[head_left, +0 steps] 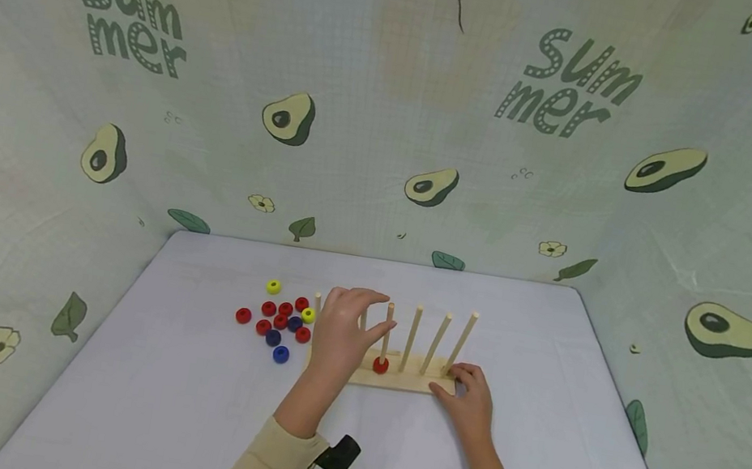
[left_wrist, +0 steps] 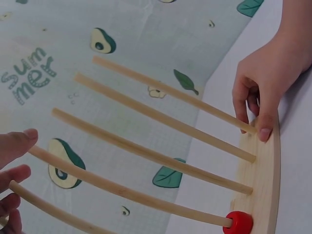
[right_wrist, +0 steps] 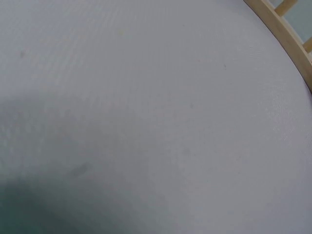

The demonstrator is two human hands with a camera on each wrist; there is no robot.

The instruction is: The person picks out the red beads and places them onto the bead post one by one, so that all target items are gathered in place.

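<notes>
A wooden peg board [head_left: 364,378] with a row of upright pegs stands on the table. One red bead [head_left: 380,366] sits at the foot of a middle peg [head_left: 386,335]. My left hand [head_left: 339,335] is raised at that peg's upper end, thumb and fingers spread apart and holding nothing; it covers part of the board's left side. At the board's right end, my right hand [head_left: 473,404] grips the base between thumb and fingers, close by the last peg [left_wrist: 170,92]. In the right wrist view only a corner of the board [right_wrist: 282,34] shows.
Left of the board lie loose beads: several red beads [head_left: 264,327], two yellow ones, including a yellow bead [head_left: 273,286] farthest back, and a few blue ones, with a blue bead [head_left: 280,355] nearest me. Patterned cloth walls [head_left: 378,218] enclose the white table [head_left: 173,399].
</notes>
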